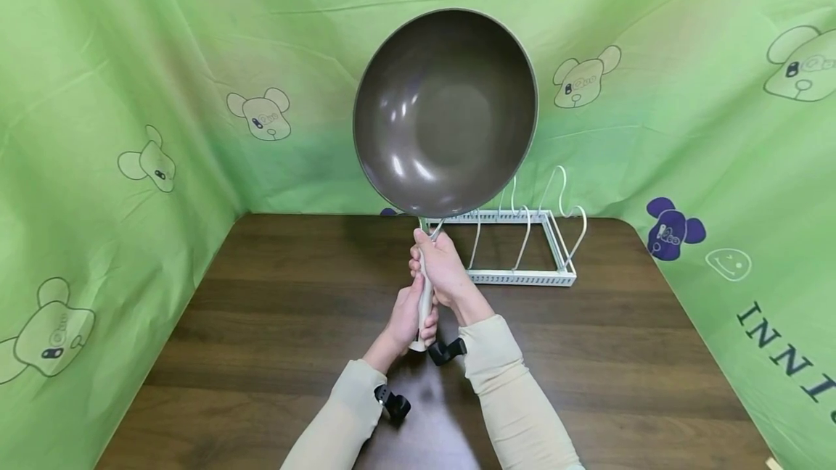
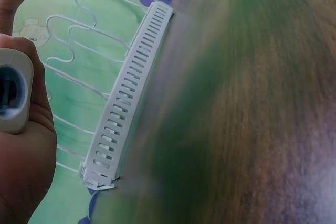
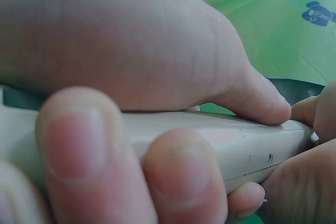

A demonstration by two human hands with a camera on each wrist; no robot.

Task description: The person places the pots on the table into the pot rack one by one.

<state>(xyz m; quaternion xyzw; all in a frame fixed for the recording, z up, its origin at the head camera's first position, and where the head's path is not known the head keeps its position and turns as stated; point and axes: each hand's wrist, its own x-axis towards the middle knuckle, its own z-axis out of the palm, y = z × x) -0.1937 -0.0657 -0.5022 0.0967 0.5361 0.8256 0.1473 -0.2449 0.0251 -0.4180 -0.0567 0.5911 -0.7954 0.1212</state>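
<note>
A deep brown wok (image 1: 451, 107) is held up above the table, its inner side facing the head camera. Both hands grip its pale handle (image 3: 252, 156). My right hand (image 1: 445, 267) is wrapped around the upper part, close to the pan. Below it, my left hand (image 1: 406, 315) holds the lower part, with its thumb along the handle. In the left wrist view, the handle's end (image 2: 21, 90) pokes out of the fist. Close up in the right wrist view, curled fingertips (image 3: 79, 145) press against the handle's side.
A white rack (image 1: 522, 278) with upright wire loops stands on the brown wooden table (image 1: 294, 310), right of the hands and partly behind the wok. Green curtain (image 1: 313, 35) with bear prints surrounds the back and sides. Black cameras are strapped to both wrists.
</note>
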